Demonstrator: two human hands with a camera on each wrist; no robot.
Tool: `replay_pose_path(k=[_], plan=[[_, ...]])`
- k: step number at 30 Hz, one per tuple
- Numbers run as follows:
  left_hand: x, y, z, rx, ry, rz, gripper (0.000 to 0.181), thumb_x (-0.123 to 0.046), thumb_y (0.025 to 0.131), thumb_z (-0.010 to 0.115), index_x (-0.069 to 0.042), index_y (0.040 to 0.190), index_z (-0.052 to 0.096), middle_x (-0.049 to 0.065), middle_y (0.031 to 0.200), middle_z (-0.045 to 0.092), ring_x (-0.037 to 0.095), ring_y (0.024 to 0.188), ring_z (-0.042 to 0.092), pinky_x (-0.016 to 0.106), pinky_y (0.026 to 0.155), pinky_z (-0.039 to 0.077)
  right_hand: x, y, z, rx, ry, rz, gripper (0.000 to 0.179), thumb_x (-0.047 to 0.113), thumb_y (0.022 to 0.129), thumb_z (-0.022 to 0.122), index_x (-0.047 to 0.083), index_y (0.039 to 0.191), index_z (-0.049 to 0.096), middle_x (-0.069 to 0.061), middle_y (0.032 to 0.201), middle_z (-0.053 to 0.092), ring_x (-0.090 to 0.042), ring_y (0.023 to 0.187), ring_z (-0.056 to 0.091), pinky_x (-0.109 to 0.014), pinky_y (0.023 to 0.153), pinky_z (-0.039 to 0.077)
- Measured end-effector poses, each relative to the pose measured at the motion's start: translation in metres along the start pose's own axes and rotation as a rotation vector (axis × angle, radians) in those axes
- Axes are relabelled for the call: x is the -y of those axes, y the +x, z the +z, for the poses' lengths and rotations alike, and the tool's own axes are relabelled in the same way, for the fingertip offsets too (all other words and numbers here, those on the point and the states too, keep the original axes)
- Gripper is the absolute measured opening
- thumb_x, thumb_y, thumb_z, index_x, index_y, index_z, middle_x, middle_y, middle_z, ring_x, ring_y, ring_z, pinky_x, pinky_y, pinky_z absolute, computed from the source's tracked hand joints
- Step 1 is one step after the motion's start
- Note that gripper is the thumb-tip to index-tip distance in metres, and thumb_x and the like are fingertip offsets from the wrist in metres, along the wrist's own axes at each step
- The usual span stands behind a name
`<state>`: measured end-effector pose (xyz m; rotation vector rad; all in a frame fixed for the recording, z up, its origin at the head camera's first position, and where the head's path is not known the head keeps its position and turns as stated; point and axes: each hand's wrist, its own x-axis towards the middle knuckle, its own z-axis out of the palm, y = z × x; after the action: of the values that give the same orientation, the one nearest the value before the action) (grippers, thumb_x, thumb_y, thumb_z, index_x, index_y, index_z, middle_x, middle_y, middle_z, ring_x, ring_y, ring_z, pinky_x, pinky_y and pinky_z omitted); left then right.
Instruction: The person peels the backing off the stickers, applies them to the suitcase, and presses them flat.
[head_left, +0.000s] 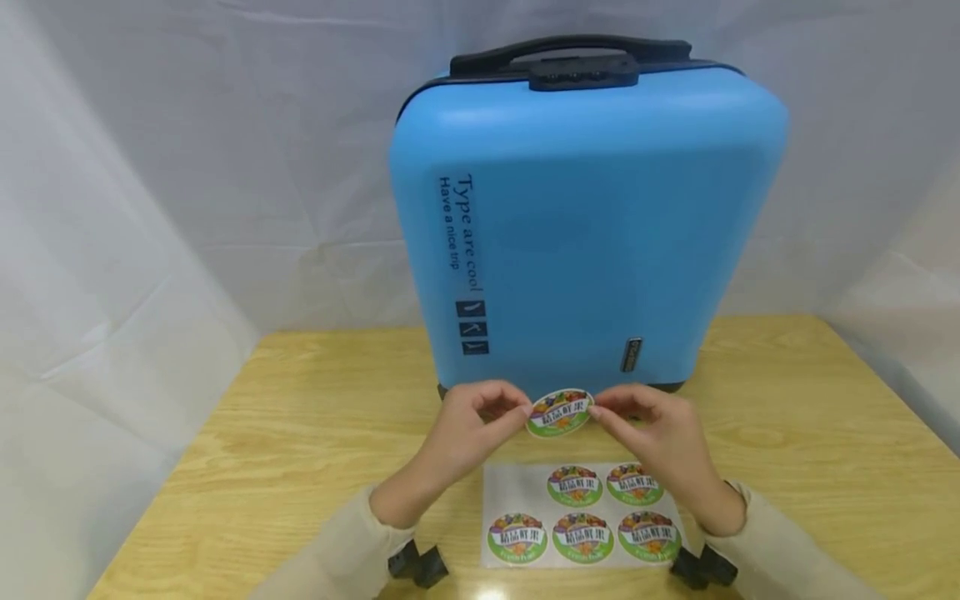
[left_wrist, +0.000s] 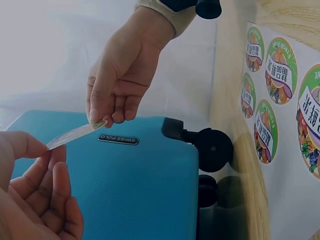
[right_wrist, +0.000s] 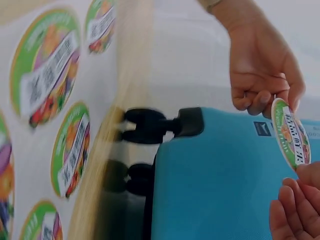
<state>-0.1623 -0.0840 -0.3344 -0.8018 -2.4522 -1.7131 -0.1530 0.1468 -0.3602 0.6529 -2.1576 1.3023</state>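
Stickers [head_left: 582,537] number five on the near sheet [head_left: 513,487], and one loose sticker [head_left: 560,413] is off it; the bare patch at the sheet's far left corner looks like its place. The loose sticker is held up just in front of the lower part of the suitcase [head_left: 585,233], seemingly apart from its surface, its right end a little higher than its left. The left hand [head_left: 480,425] pinches its left edge between thumb and fingertips, and the right hand [head_left: 660,433] pinches the right edge likewise; the spare fingers curl inward and hold nothing. So peeling of one appears done, while no sticker shows on the suitcase's front, so placing it seems left.

The loose sticker is a thin, flexible oval, edged in green, with printed fruit and a white lettered band. The sheet is smooth, white and flat on the desk [head_left: 315,417], whose top has pale yellow wood grain. The suitcase stands upright on the far side, a rounded blue shell with a fine texture, black handle [head_left: 480,61], round black wheels [left_wrist: 214,149] and dark lettering [head_left: 467,233] down its left side. Creased white cloth [head_left: 315,167] hangs behind.
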Motion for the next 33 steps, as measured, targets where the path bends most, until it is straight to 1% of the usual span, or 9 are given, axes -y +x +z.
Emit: replay_pose_path(k=[4, 8, 11, 15, 18, 22, 27, 30, 33], plan=[[0.001, -0.001, -0.002, 0.024, -0.002, 0.025, 0.006, -0.008, 0.087, 0.063, -0.005, 0.088, 0.069, 0.005, 0.079, 0.067, 0.008, 0.063, 0.055, 0.024, 0.06, 0.05, 0.001, 0.0, 0.0, 0.037, 0.046, 0.078, 0.009, -0.002, 0.079, 0.072, 0.005, 0.085, 0.071, -0.004, 0.075, 0.07, -0.008, 0.065, 0.064, -0.02, 0.06, 0.053], [0.0, 0.0, -0.004, 0.026, 0.003, 0.015, 0.007, -0.008, 0.087, 0.063, -0.005, 0.088, 0.069, 0.005, 0.078, 0.067, 0.008, 0.064, 0.055, 0.024, 0.06, 0.05, 0.003, 0.001, -0.002, 0.059, 0.091, 0.115, 0.009, -0.002, 0.08, 0.071, 0.005, 0.085, 0.071, -0.005, 0.075, 0.07, -0.008, 0.064, 0.064, -0.022, 0.059, 0.053], [0.0, 0.001, -0.005, 0.023, 0.005, 0.001, 0.006, -0.009, 0.087, 0.063, -0.006, 0.089, 0.069, 0.004, 0.078, 0.067, 0.009, 0.065, 0.056, 0.024, 0.06, 0.05, 0.005, 0.002, -0.004, 0.071, 0.146, 0.129, 0.009, -0.002, 0.082, 0.069, 0.005, 0.086, 0.07, -0.008, 0.074, 0.069, -0.008, 0.063, 0.062, -0.023, 0.057, 0.052], [-0.001, 0.003, -0.007, 0.02, 0.014, 0.004, 0.008, -0.01, 0.087, 0.066, -0.005, 0.092, 0.068, 0.005, 0.083, 0.067, 0.011, 0.069, 0.057, 0.026, 0.064, 0.051, 0.007, 0.004, -0.006, 0.071, 0.207, 0.104, 0.012, -0.005, 0.083, 0.066, 0.005, 0.088, 0.07, -0.002, 0.074, 0.069, -0.009, 0.059, 0.058, -0.024, 0.051, 0.048], [-0.003, 0.005, -0.008, 0.001, 0.016, -0.009, 0.009, -0.011, 0.086, 0.067, -0.006, 0.093, 0.069, 0.006, 0.085, 0.068, 0.012, 0.069, 0.057, 0.026, 0.063, 0.05, 0.009, 0.006, -0.006, 0.064, 0.229, 0.069, 0.014, -0.008, 0.082, 0.066, 0.004, 0.088, 0.07, 0.005, 0.075, 0.068, -0.008, 0.056, 0.056, -0.023, 0.048, 0.045], [-0.004, 0.006, -0.008, -0.028, -0.006, -0.052, 0.01, -0.011, 0.085, 0.069, -0.005, 0.093, 0.07, 0.006, 0.085, 0.069, 0.012, 0.065, 0.057, 0.024, 0.058, 0.049, 0.009, 0.007, -0.006, 0.052, 0.231, 0.041, 0.015, -0.01, 0.081, 0.066, 0.004, 0.088, 0.07, 0.006, 0.076, 0.067, -0.007, 0.055, 0.055, -0.023, 0.048, 0.044], [-0.007, 0.008, -0.008, -0.098, -0.054, -0.092, 0.011, -0.01, 0.083, 0.07, -0.004, 0.092, 0.071, 0.008, 0.083, 0.069, 0.012, 0.067, 0.058, 0.024, 0.061, 0.049, 0.012, 0.011, -0.005, 0.032, 0.242, 0.034, 0.015, -0.01, 0.081, 0.066, 0.003, 0.087, 0.07, 0.006, 0.075, 0.067, -0.008, 0.057, 0.057, -0.022, 0.05, 0.046], [-0.01, 0.01, -0.009, -0.144, -0.078, -0.094, 0.012, -0.01, 0.082, 0.071, -0.003, 0.092, 0.071, 0.008, 0.083, 0.07, 0.013, 0.069, 0.06, 0.025, 0.063, 0.05, 0.014, 0.014, -0.006, 0.015, 0.259, 0.031, 0.014, -0.011, 0.081, 0.065, 0.002, 0.087, 0.069, 0.006, 0.073, 0.067, -0.009, 0.057, 0.056, -0.022, 0.05, 0.046], [-0.014, 0.011, -0.009, -0.165, -0.09, -0.098, 0.01, -0.011, 0.083, 0.071, -0.005, 0.091, 0.071, 0.006, 0.085, 0.07, 0.014, 0.072, 0.061, 0.025, 0.063, 0.05, 0.015, 0.016, -0.006, -0.003, 0.264, 0.049, 0.013, -0.01, 0.081, 0.066, 0.001, 0.086, 0.069, 0.006, 0.072, 0.066, -0.009, 0.057, 0.056, -0.022, 0.051, 0.046]])
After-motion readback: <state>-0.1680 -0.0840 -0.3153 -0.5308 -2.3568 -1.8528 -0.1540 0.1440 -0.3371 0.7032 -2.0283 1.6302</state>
